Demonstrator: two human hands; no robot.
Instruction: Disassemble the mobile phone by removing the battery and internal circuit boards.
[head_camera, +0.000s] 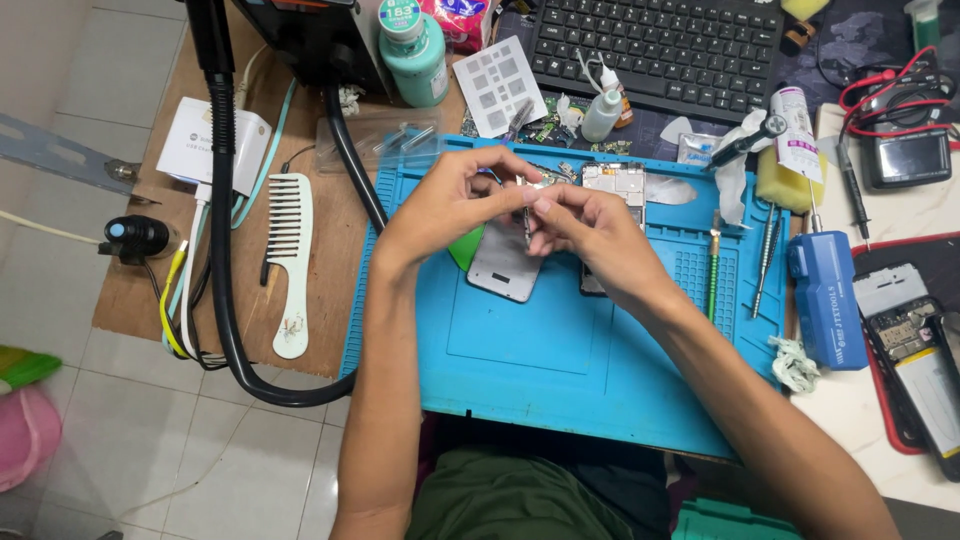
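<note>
My left hand (455, 195) and my right hand (580, 225) meet above a blue work mat (600, 370). Both pinch a small metal part with a thin tweezers-like tool (526, 212) between the fingertips; which hand carries which I cannot tell. Under them lies a grey phone back panel (503, 265) with a green pick (463, 245) beside it. A phone frame (615, 180) lies just behind my right hand.
A white comb (290, 260) and a thick black hose (225, 290) lie left of the mat. A black keyboard (660, 50), teal bottle (415, 55) and small glue bottle (603, 108) stand behind. A blue electric screwdriver (825, 300), screwdrivers, a multimeter (905, 155) and an opened phone (905, 330) sit to the right.
</note>
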